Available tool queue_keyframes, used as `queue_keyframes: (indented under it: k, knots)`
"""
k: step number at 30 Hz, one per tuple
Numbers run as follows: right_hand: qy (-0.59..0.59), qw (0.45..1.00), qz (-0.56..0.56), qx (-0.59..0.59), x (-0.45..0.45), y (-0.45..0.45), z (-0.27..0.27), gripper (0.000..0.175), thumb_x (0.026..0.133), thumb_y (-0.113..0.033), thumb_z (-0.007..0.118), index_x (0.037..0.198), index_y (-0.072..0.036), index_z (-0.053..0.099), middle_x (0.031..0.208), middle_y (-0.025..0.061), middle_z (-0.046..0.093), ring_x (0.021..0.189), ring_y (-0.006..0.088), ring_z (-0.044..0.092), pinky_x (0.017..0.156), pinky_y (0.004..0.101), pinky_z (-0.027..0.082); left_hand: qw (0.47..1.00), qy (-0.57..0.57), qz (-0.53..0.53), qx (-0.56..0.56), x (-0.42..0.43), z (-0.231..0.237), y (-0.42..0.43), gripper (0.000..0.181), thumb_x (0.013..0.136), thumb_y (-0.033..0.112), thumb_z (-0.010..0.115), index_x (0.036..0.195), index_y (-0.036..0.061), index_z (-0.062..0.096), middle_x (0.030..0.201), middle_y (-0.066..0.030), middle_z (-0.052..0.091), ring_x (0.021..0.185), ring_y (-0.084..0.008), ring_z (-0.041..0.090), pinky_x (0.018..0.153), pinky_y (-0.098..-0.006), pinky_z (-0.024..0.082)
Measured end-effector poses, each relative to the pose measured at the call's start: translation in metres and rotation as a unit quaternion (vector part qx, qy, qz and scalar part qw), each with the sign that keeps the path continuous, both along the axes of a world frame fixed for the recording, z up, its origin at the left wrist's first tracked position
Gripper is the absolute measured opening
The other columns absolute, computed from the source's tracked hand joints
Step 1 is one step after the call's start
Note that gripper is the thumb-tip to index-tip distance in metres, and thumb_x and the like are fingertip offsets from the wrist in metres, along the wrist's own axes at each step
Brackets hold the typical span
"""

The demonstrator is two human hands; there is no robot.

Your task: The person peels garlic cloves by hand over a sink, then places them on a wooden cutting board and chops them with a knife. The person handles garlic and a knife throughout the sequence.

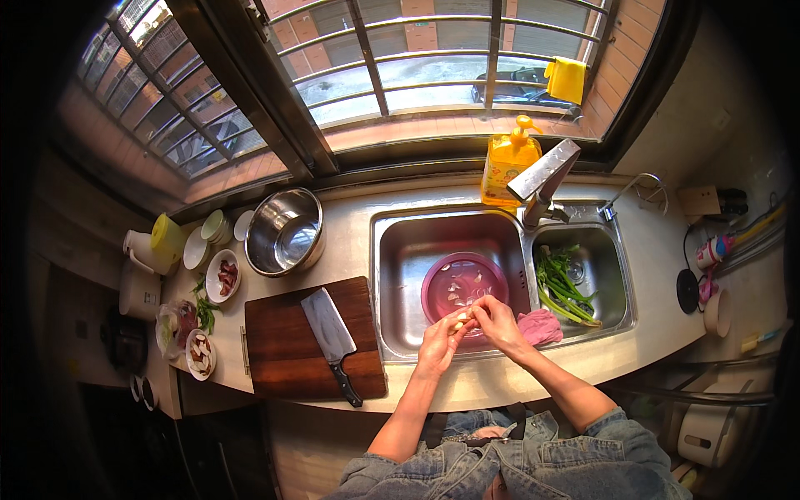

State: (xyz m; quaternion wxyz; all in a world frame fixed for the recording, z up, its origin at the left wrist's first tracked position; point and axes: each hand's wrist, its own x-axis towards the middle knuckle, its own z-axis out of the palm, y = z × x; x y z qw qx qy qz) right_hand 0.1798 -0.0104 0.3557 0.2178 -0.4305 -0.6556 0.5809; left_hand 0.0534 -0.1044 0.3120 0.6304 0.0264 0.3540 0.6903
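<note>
Over the near rim of a pink plastic basin (431,275) in the large sink, my two hands meet. My left hand (439,342) holds garlic cloves (462,319) in its fingers. The fingertips of my right hand (497,322) pinch at a clove; the exact grip is partly hidden. Water and pale bits of garlic or peel (454,287) lie in the basin. A pink cloth (540,327) rests on the sink's edge beside my right wrist. Green leafy stalks (559,287) lie in the small sink.
A cleaver (329,325) lies on a wooden cutting board (281,350) left of the sink. Behind are a steel bowl (285,231), a bowl of meat (223,276) and a bowl of sliced food (200,354). The faucet (545,178) and a yellow soap bottle (503,169) stand behind the sink.
</note>
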Motion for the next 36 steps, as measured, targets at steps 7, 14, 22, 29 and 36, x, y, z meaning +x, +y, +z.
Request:
queue_keyframes:
  k: [7,14,22,29,36]
  knots:
    - [-0.029,0.998,0.024,0.050,0.004,0.006,-0.009,0.022,0.097,-0.017,0.058,0.097,0.005,0.063,0.085,0.0138,0.069,0.079,0.0199,0.069,0.069,0.0341,0.055,0.987,0.141,-0.033,-0.076,-0.002,0.027,0.006,0.031,0.095,0.006,0.064,0.122,-0.0086,0.060,0.113,-0.0179,0.068,0.098,-0.0239,0.071,0.088,-0.0305,0.059]
    - [-0.039,0.998,0.032,0.029,0.001,0.005,-0.018,0.027,0.097,-0.022,0.059,0.095,0.004,0.063,0.082,0.0131,0.069,0.076,0.0185,0.066,0.069,0.0339,0.052,0.988,0.128,-0.043,-0.077,-0.012,0.012,0.003,0.028,0.095,0.010,0.066,0.117,-0.0078,0.062,0.106,-0.0188,0.070,0.091,-0.0254,0.073,0.082,-0.0303,0.061]
    - [0.012,0.997,0.062,-0.039,0.002,0.002,-0.016,0.022,0.099,-0.019,0.058,0.100,0.003,0.062,0.091,0.0078,0.068,0.084,0.0132,0.064,0.076,0.0286,0.052,0.977,0.195,0.011,-0.082,-0.007,0.005,0.003,0.028,0.096,0.012,0.065,0.113,-0.0093,0.061,0.093,-0.0201,0.071,0.072,-0.0247,0.073,0.068,-0.0303,0.062]
    - [0.092,0.984,0.086,-0.124,0.007,0.002,-0.009,0.019,0.101,-0.017,0.057,0.102,0.002,0.060,0.098,0.0074,0.067,0.093,0.0133,0.064,0.086,0.0275,0.052,0.979,0.169,0.015,-0.114,-0.012,0.007,0.004,0.028,0.094,0.014,0.069,0.110,-0.0079,0.063,0.086,-0.0159,0.071,0.064,-0.0180,0.069,0.059,-0.0244,0.058]
    - [0.170,0.963,0.122,-0.167,0.012,0.002,-0.003,0.021,0.101,-0.018,0.058,0.108,0.001,0.062,0.107,0.0072,0.067,0.101,0.0131,0.063,0.092,0.0280,0.051,0.985,0.107,0.015,-0.135,-0.018,0.007,0.008,0.024,0.094,0.014,0.068,0.108,-0.0051,0.065,0.084,-0.0102,0.070,0.060,-0.0104,0.061,0.054,-0.0183,0.051]
